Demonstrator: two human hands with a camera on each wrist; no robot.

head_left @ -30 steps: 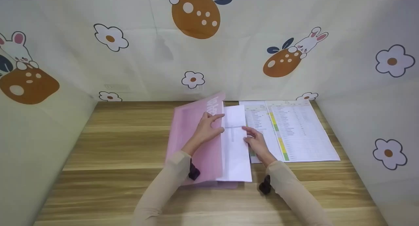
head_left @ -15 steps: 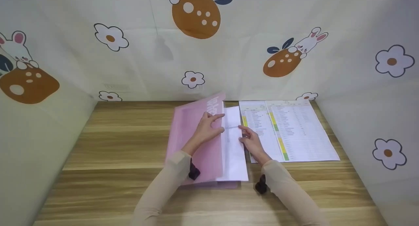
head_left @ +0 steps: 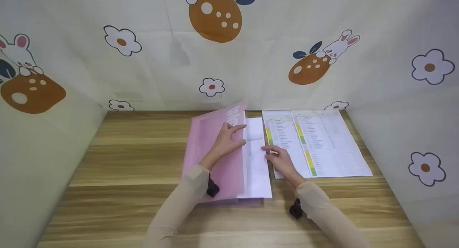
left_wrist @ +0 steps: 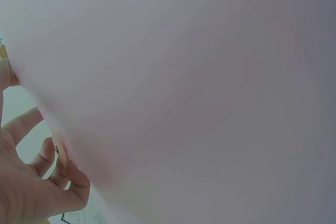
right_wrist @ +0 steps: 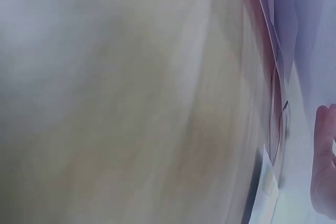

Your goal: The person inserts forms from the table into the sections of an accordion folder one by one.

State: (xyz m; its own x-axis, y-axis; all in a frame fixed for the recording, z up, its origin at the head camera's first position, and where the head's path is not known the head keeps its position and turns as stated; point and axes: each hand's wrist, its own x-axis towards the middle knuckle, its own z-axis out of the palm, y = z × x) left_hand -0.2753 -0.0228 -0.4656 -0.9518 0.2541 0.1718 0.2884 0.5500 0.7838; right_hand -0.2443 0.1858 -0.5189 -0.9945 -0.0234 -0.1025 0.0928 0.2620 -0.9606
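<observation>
A pink folder (head_left: 215, 158) lies on the table with its cover tilted up, and white sheets of paper (head_left: 256, 169) stick out from under the cover on the right. My left hand (head_left: 226, 140) holds the cover's right edge with thumb and index finger spread along it; the other fingers are curled. In the left wrist view the pink cover (left_wrist: 199, 98) fills most of the picture, beside the left hand (left_wrist: 31, 182). My right hand (head_left: 281, 162) is at the sheets' right edge, fingertips extended and not gripping. In the right wrist view only part of the right hand (right_wrist: 324, 166) shows.
Two printed sheets, the nearer one (head_left: 283, 144) and the wider one (head_left: 330, 147), lie on the right with yellow and green bars. The wooden table (head_left: 132, 169) meets patterned curtains (head_left: 154, 68) at the back and sides.
The white sheets slid left, further under the pink cover, pushed by my right hand, then stopped. The right hand has since shifted down along their edge and slightly away. The left hand stays put.
</observation>
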